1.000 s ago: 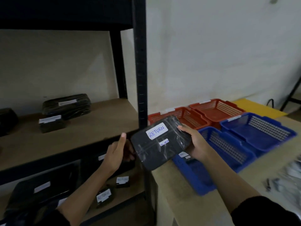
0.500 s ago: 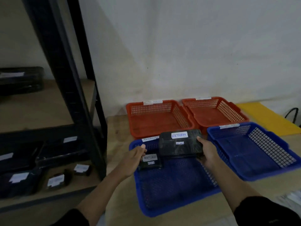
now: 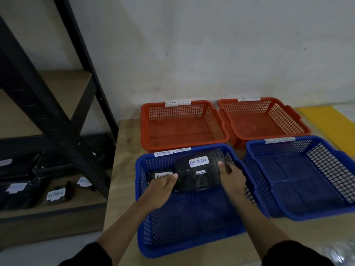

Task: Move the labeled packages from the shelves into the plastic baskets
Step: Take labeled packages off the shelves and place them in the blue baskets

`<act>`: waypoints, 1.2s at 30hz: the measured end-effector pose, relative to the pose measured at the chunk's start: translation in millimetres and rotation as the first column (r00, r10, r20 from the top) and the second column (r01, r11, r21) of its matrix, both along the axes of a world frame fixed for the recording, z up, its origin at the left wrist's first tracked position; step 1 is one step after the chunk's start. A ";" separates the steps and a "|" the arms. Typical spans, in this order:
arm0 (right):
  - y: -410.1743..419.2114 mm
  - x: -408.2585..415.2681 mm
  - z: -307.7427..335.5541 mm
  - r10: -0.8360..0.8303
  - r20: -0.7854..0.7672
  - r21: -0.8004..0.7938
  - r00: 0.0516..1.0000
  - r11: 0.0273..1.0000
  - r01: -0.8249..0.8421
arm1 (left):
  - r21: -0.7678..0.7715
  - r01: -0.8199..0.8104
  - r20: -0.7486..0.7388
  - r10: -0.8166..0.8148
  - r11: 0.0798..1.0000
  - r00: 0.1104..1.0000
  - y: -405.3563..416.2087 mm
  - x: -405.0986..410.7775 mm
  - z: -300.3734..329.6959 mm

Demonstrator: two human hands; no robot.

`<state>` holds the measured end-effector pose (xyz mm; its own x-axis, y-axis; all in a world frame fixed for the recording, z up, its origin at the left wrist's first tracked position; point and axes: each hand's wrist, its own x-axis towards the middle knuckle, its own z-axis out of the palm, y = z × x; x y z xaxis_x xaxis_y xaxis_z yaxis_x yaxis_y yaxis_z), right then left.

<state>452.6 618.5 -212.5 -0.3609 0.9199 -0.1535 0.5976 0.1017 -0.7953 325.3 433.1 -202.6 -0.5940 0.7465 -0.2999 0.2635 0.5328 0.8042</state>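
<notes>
In the near-left blue basket (image 3: 192,227), the one whose rim tag reads "RETURN OVERDUE", both hands are down at the far end with the load. A second ago the large black package (image 3: 197,173) marked "RETURN" was held up beside the shelf post; half a second ago it hung over the basket; now it sits low inside against the far wall, so this delivery looks all but finished. The right hand (image 3: 231,181) grips its right end, thumb over the top edge. The left hand (image 3: 163,189) is curled round a smaller black package (image 3: 159,175) lying just left of the big one, the two touching or nearly so. I judge what remains is to let go of both and go back to the shelf.

The other blue basket (image 3: 307,179) and the two orange baskets (image 3: 182,125) on the wooden surface (image 3: 126,143) hold nothing I can see. More labelled packages wait on the lower shelf (image 3: 57,208), among them a small one marked "RETURN" (image 3: 55,195).

Some things I cannot make out: the left hand covers most of the smaller package's label, the small second sticker on the big package is too fine to read, and the tags on the right-hand baskets are blurred. Whether the big package rests flat on the basket floor is hidden by the hands. The shelf's upper levels run out of frame.
</notes>
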 end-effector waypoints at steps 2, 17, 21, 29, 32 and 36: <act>-1.8 -1.5 -5.7 0.038 0.090 0.100 0.995 0.994 -0.047 | -0.024 -0.012 0.059 0.014 1.000 0.998 1.9 5.7 -5.1; -19.0 9.9 -6.3 0.317 0.515 0.126 0.797 0.891 -0.436 | 0.051 -0.072 0.091 0.068 0.996 0.994 -9.5 7.3 14.1; -50.6 -12.4 15.7 0.274 0.486 0.279 0.830 0.852 -0.444 | 0.139 -0.178 0.095 0.166 0.974 0.982 -34.0 -6.5 30.6; -180.5 -94.8 87.4 0.566 0.300 0.577 0.768 0.534 -0.619 | 0.329 -0.380 0.040 0.389 0.865 0.920 -135.6 -43.7 92.2; -235.7 -121.8 113.7 0.678 0.263 0.603 0.686 0.440 -0.665 | 0.377 -0.434 -0.001 0.469 0.818 0.883 -189.2 -65.8 113.7; -302.1 -164.0 145.2 0.757 0.203 0.648 0.621 0.372 -0.665 | 0.417 -0.498 -0.078 0.576 0.760 0.814 -261.1 -106.2 136.0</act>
<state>288.5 316.4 -67.4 -0.8995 0.1514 0.4098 -0.0261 0.9177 -0.3963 219.1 172.1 -66.7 -0.9450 0.3156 0.0856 0.1895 0.3153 0.9299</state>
